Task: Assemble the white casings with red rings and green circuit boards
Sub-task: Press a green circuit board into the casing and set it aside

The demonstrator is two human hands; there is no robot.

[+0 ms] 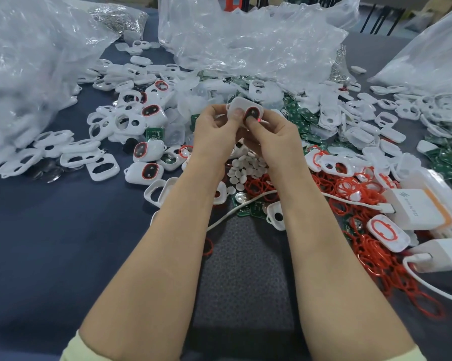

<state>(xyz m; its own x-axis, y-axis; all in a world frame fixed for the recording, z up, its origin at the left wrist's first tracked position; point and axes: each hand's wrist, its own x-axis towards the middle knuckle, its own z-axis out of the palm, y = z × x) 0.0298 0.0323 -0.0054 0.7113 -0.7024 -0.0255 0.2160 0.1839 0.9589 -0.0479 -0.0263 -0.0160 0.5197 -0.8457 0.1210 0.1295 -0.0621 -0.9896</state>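
Note:
Both hands hold one white casing (pixel 241 106) above the middle of the table; it carries a red ring around a dark oval window. My left hand (pixel 214 131) grips its left side with the thumb on the front. My right hand (pixel 274 136) pinches its right side, thumb pressing by the ring, where a small red light glows. Loose red rings (pixel 350 188) lie in a heap at the right. Green circuit boards (pixel 303 121) are scattered behind the hands and at the far right. Finished casings with red rings (pixel 148 151) lie at the left.
Empty white casings (pixel 71 149) are strewn across the dark cloth. Large clear plastic bags (pixel 245 40) stand at the back and left. Small white round buttons (pixel 245 168) lie under my wrists. White chargers (pixel 423 209) with a cable (pixel 235 209) sit at the right.

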